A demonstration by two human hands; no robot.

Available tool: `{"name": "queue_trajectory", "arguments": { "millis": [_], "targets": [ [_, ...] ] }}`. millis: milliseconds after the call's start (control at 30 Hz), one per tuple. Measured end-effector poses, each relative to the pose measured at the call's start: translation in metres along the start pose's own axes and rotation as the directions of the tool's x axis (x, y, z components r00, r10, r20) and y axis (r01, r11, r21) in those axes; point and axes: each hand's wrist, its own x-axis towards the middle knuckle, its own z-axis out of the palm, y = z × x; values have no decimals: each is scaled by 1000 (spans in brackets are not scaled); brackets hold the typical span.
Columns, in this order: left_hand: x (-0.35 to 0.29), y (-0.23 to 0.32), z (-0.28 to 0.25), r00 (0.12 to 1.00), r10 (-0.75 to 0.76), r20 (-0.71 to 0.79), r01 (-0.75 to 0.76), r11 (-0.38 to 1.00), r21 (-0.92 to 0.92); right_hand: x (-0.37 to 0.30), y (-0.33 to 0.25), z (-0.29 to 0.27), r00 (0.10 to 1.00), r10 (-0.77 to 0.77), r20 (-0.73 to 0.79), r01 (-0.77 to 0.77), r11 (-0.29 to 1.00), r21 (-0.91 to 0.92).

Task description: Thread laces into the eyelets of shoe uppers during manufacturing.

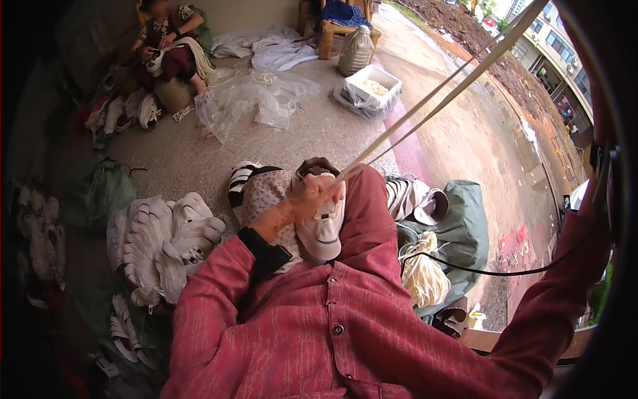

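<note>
A pale grey-white sneaker (pixel 322 245) rests on my lap, its toe toward me and its dark-lined opening facing away. My left hand (pixel 316 197) lies across the top of the sneaker, fingers closed over its lacing area. From beside those fingers a long cream shoelace (pixel 515 36) stretches taut in two strands to the upper right, leaving the picture at the top. My right arm (pixel 565 292) reaches out and up along the right rim; its hand is lost beyond the dark edge. A patterned cloth (pixel 264 193) covers my left thigh.
White shoe uppers (pixel 149 246) are piled at my left. To my right a bundle of cream laces (pixel 425 279) lies on a green sack (pixel 468 233), beside more uppers. A white bin (pixel 395 85) and plastic sheeting (pixel 266 100) lie ahead. Another person (pixel 169 46) sits far left.
</note>
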Motion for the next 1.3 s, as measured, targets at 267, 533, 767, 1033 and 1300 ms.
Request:
{"name": "queue_trajectory", "arguments": {
  "millis": [267, 533, 767, 1033, 1300],
  "targets": [
    [4, 16, -19, 970, -212, -119, 98, 789, -607, -66, 127, -29, 966, 37, 257, 1, 989, -147],
    [37, 11, -15, 918, -221, -328, 98, 930, -353, -188, 267, 183, 647, -129, 751, 305, 947, -100],
    [52, -25, -21, 829, -276, -487, -19, 855, -517, -201, 303, 206, 606, -242, 758, 447, 892, -73],
    [27, 113, -31, 998, 6, 60, 22, 896, -443, -175, 299, 155, 805, 524, 280, -593, 724, 352],
    [15, 186, -47, 965, 185, 186, -94, 906, -413, -153, 307, 210, 863, -107, 494, 15, 982, 186]
  ]
}}
